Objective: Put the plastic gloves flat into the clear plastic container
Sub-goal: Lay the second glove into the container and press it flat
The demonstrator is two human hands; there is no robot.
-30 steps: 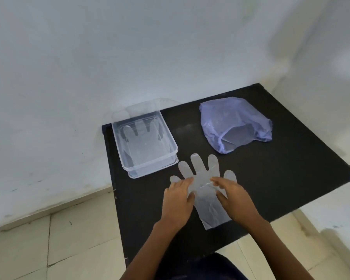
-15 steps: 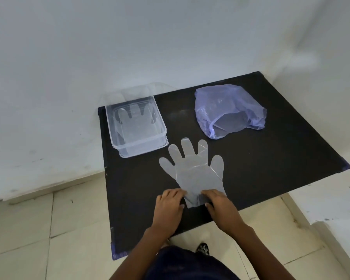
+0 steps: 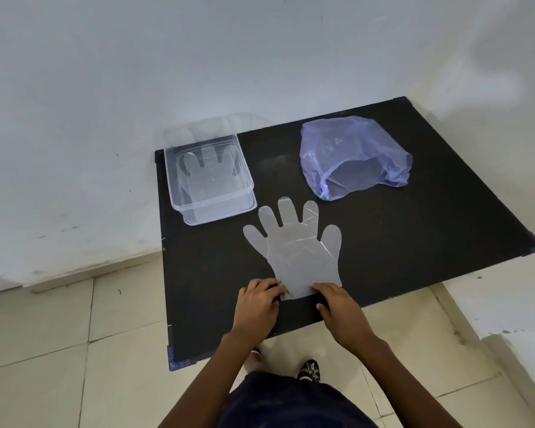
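A: Status of glove (image 3: 297,251)?
B: Flat on the table (image 3: 414,242) near its front edge. Left hand (image 3: 257,307) and right hand (image 3: 340,307) pinch the cuff corners.
A: Risk?
B: Thin film may fold or cling during the lift, landing creased in the container (image 3: 179,193) at the back-left corner, over the glove inside.

Two bare forearms reaching forward and down from the bottom edge, converging toward the middle. Left hand (image 3: 258,307) palm down, fingers curled, fingertips pressed onto the near left corner of a plastic glove's (image 3: 294,245) cuff. Right hand (image 3: 340,307) palm down just beside it, fingers bent, tips on the near right corner. Hands close together, not touching. Wrists straight, elbows out of view.
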